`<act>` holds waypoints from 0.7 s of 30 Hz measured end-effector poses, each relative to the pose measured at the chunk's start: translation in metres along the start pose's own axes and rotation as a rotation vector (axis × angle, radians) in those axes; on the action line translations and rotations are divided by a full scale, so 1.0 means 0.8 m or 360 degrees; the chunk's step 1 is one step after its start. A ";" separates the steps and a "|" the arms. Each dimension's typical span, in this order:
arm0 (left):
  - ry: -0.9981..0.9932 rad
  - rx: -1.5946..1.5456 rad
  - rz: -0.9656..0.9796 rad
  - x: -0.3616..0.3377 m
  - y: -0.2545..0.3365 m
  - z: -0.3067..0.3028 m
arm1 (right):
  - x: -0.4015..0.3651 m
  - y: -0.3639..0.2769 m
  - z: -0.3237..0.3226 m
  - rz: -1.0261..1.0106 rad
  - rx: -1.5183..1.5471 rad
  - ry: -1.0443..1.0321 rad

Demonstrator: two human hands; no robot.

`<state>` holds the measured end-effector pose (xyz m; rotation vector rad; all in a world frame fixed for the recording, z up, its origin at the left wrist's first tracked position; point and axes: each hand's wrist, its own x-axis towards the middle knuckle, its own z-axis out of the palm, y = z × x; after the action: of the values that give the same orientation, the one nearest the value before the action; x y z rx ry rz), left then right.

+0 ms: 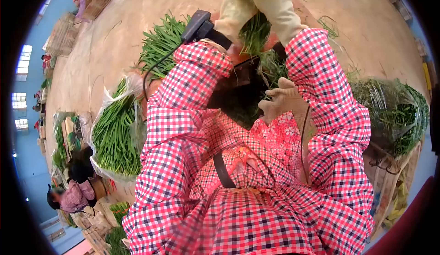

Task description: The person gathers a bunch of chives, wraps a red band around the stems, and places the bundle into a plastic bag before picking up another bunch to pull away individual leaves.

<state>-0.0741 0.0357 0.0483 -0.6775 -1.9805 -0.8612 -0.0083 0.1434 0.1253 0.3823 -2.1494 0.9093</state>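
Both my hands wear pale gloves and come together at the top edge of the view. My left hand [236, 10], with a black device [198, 26] and cable at its wrist, is closed round a bunch of green stalks [255, 34]. My right hand [276, 7] grips the same bunch from the other side. Leaves show above the gloves and hang down between the wrists. The fingertips are partly cut off by the frame. Left of my wrist lies a pile of long green stalks [160, 46].
A plastic-wrapped bundle of stalks [117, 136] stands at left, another wrapped bundle [394, 110] at right. A tan foot- or glove-like shape [286, 100] is near my lap, beside a dark opening. A person [75, 195] sits at lower left. Tan floor [110, 44] extends ahead.
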 end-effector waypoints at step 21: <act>0.0232 -0.1689 -0.1154 0.074 0.081 -0.140 | -0.294 0.028 -0.036 0.1023 -0.0055 -0.0867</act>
<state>-0.0018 -0.0029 0.1645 -0.3907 -1.5129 -2.3899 0.1523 0.1755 -0.0472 -0.1184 -2.8647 1.2113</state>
